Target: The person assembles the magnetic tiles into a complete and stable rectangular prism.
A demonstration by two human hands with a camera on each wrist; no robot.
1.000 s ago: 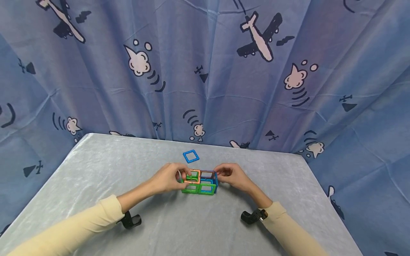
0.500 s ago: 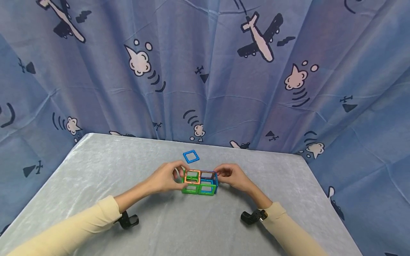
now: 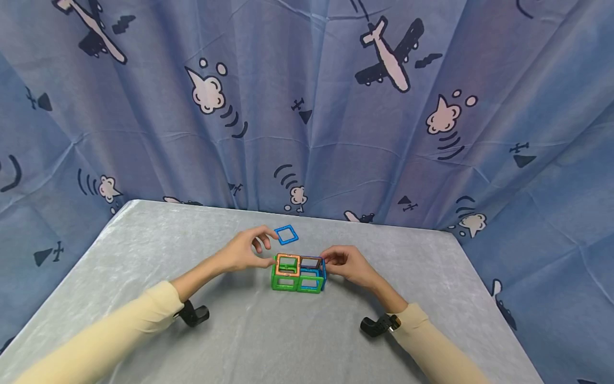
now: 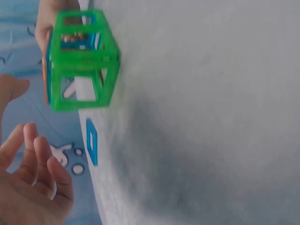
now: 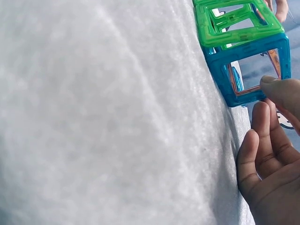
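Observation:
A two-cell box of square magnetic tiles (image 3: pixel 287 284) stands mid-table, with green sides, blue tiles at its right end and an orange tile (image 3: pixel 288 273) on top at the left. My right hand (image 3: pixel 352 265) pinches the blue end tile (image 5: pixel 228 91) at a corner, the thumb on its face. My left hand (image 3: pixel 238 252) is spread and holds nothing. Its index fingertip is right at a loose blue square tile (image 3: pixel 286 234) behind the box, while the thumb points at the box's left end. The left wrist view shows those fingers loosely bent, apart from the green end (image 4: pixel 84 58).
A pale grey cloth covers the table (image 3: pixel 268 341). Behind its back edge hangs a blue curtain (image 3: pixel 268 122) printed with planes. A black wrist camera sits on the left wrist (image 3: pixel 193 314) and another on the right wrist (image 3: pixel 379 325).
My left hand has let go of the box's left end and moved up and back toward the loose blue tile. My right hand and the box have stayed nearly in place.

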